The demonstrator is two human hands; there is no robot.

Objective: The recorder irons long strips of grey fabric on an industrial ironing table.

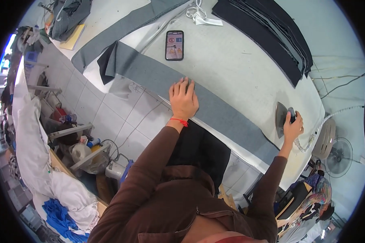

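A long grey fabric strip (227,115) lies along the near edge of the white-covered table (231,69). My left hand (183,99) rests flat on its middle, fingers stretched out and palm down. At the right end of the table, my right hand (293,127) is closed around the handle of a clothes iron (280,119). The iron is just beyond the strip's right end, and a pale wrapped hose (308,141) runs from near it. The strip's left end is folded over, with a dark underside (106,62) hanging off the edge.
A phone (174,45) lies beyond the strip. Dark fabric pieces (267,36) are stacked at the far right, and another grey strip (129,24) lies far left. White cords (198,14) sit at the back. A fan (338,158) stands right of the table.
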